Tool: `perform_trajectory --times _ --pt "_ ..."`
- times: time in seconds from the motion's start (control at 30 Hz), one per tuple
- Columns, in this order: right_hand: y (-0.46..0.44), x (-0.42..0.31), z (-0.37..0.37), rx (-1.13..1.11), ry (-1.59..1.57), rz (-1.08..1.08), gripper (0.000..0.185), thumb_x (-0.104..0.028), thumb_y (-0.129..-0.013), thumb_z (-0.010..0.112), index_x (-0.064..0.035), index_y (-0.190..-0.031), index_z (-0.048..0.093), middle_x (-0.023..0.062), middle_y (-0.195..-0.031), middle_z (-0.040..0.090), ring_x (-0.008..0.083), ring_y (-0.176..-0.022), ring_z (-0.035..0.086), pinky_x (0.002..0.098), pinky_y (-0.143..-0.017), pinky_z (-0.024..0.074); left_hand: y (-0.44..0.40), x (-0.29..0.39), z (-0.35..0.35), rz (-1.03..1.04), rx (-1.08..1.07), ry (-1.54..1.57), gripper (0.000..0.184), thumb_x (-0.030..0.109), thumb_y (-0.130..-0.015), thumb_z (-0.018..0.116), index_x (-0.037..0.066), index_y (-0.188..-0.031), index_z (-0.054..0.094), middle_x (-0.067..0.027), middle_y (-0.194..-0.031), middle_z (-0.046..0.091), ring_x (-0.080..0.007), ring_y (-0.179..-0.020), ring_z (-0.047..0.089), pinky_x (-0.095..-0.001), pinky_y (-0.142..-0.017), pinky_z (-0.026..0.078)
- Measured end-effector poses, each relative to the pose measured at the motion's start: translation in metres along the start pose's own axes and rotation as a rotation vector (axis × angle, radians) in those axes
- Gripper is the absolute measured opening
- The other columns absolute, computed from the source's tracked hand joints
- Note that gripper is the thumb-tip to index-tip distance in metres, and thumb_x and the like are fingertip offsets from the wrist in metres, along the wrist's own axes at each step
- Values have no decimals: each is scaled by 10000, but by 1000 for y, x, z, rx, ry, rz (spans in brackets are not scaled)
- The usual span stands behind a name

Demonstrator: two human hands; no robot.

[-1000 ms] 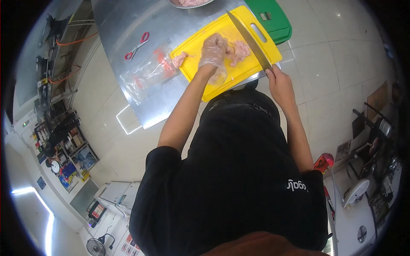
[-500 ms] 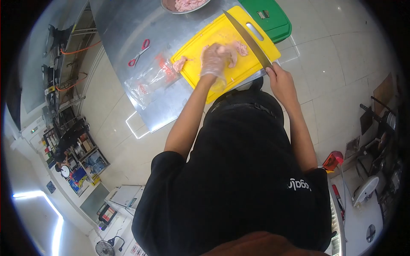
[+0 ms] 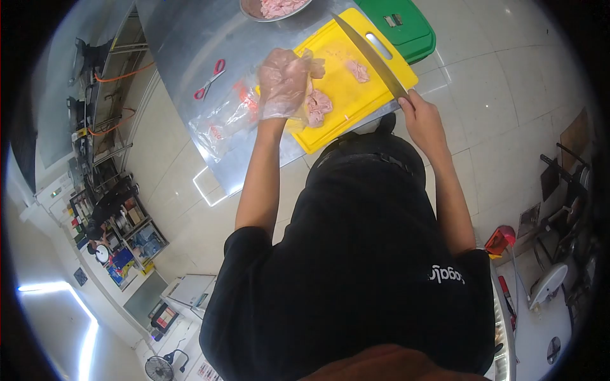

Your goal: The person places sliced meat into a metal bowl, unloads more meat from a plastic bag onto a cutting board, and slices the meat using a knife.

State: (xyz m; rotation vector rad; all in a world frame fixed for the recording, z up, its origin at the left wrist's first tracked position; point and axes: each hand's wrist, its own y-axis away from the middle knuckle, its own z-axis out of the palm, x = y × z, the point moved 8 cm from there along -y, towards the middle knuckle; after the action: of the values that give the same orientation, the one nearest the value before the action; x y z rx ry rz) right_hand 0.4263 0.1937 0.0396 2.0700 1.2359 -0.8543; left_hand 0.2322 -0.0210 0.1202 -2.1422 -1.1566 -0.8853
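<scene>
My left hand (image 3: 284, 81), in a loose clear plastic glove, is over the left end of the yellow cutting board (image 3: 340, 54). Its fingers curl downward, and what they hold, if anything, is hidden. Just right of it, a piece of raw pale-pink meat (image 3: 318, 108) lies on the board. A smaller raw piece (image 3: 358, 71) sits farther right, near the blade. My bare right hand (image 3: 420, 117) is closed round the handle of a long knife (image 3: 370, 54), whose blade lies along the board's right side, pointing away from me.
Left of the board, red-handled scissors (image 3: 210, 79) and a clear plastic bag (image 3: 219, 124) lie on the metal table (image 3: 171, 38). At the far edge stands a metal bowl (image 3: 274, 18) of pink meat. A green lidded bin (image 3: 406, 32) is beyond the board's right end.
My left hand has moved left from mid-board to its left end, covering where a meat piece lay. A meat piece now shows left of the board's middle. The knife has barely moved.
</scene>
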Motion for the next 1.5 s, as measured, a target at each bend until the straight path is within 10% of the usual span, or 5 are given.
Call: perform_trajectory --times 0.37,0.57,0.97,1.27,1.5 --pt "7 2 -6 -16 44 22 213 -214 -1009 561 -4 -1018 592 287 -880 662 498 -868 621 565 -727 466 -17 -72 62 -417 -160 -24 142 145 -898 716 28 -931 641 -168 -923 682 -261 -925 696 -384 -779 547" --pt "10 3 -8 9 9 13 212 -213 -1010 560 -4 -987 579 284 -847 653 504 -848 611 570 -706 455 0 -51 67 8 -89 -408 230 139 -862 686 82 -1084 704 -191 -1299 589 -347 -1137 606 -446 -982 494" --pt "7 -9 4 -42 17 -30 234 -227 -1011 560 0 -957 568 287 -840 647 505 -850 607 574 -714 447 -4 -64 79 306 -364 -316 192 216 -914 639 107 -1015 762 -133 -1093 711 -333 -991 657 -432 -910 520" --pt "2 -7 6 -46 15 -5 245 -228 -1015 558 12 -972 579 292 -850 651 508 -849 607 563 -713 455 -1 -24 55 -279 -359 275 301 250 -1001 621 37 -1212 642 -146 -1139 699 -272 -1045 641 -353 -931 494" --pt "4 -8 14 -84 80 30 237 -235 -1023 540 -2 -996 575 287 -864 664 507 -854 620 580 -730 461 27 -110 105 91 -160 -403 323 279 -1013 551 44 -1225 618 -150 -1075 730 -331 -998 697 -386 -900 530"
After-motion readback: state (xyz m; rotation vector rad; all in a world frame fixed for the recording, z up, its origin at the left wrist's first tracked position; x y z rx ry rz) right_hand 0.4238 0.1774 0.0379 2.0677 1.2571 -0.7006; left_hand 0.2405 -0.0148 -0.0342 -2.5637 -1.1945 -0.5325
